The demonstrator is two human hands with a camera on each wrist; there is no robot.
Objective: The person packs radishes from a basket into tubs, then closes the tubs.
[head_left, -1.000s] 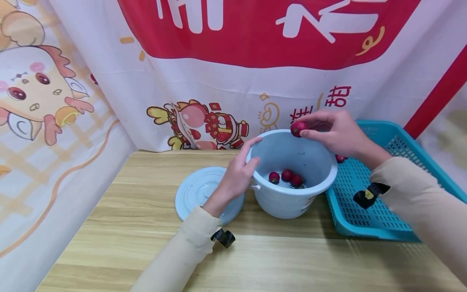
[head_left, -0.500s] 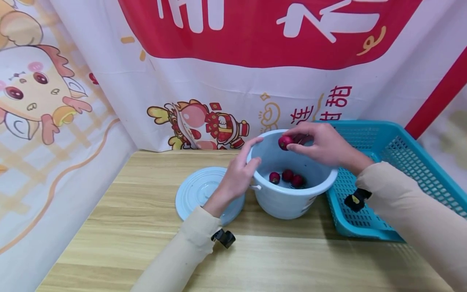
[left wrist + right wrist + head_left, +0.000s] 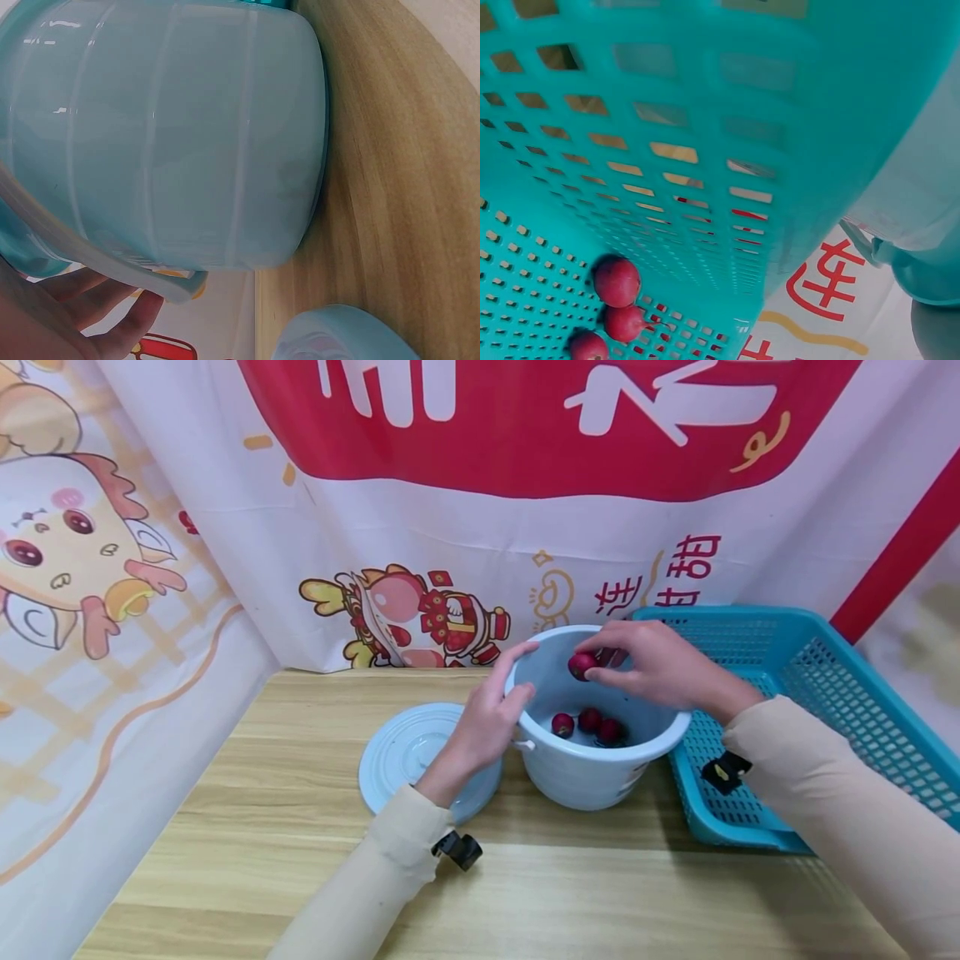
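A light blue bucket stands upright on the table, its mouth facing up. My left hand holds its left rim, thumb at the edge and fingers along the outside. My right hand pinches a red radish between thumb and fingers, inside the mouth and above the bottom. Below it, 3 radishes lie on the bucket floor. In the left wrist view the bucket's pale handle hangs along its side beside my fingers. The right wrist view does not show the held radish.
Left of the bucket lies its round blue lid, partly behind my left forearm. A teal perforated basket stands close on the right; radishes lie in it. A printed cloth hangs behind the wooden table.
My right hand has moved left and down with the radish, from over the bucket's back rim into its mouth. My left hand has stayed on the rim.
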